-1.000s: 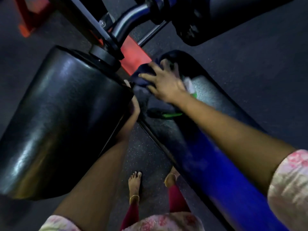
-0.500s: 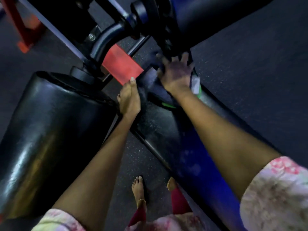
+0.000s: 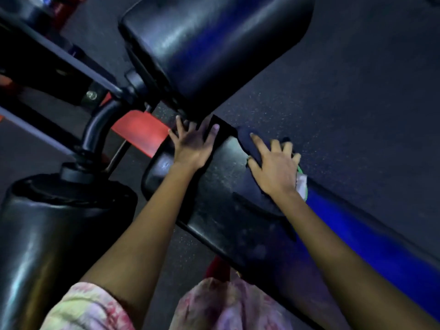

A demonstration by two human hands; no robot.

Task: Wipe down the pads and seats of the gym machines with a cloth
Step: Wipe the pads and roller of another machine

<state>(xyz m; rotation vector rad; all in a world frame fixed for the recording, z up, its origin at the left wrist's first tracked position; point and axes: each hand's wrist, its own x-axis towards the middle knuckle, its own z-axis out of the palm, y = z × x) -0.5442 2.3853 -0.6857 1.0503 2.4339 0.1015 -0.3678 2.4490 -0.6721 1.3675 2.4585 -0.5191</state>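
We see the dark cloth [image 3: 250, 144] lying on the far edge of the long black pad [image 3: 228, 210], near its upper end. Our right hand [image 3: 276, 167] presses it flat, grip spread, fingers straight. Our left hand [image 3: 192, 145] rests flat on the pad's end, fingers apart, holding nothing. A roller [image 3: 54, 234] stands left, another cushion [image 3: 214, 44] above, over speckled floor [image 3: 357, 103].

We note the upper pad [image 3: 209, 44] overhangs the bench [image 3: 228, 210] far end; the roller pad [image 3: 59, 234] flanks its left edge; right edge borders open floor [image 3: 357, 103]
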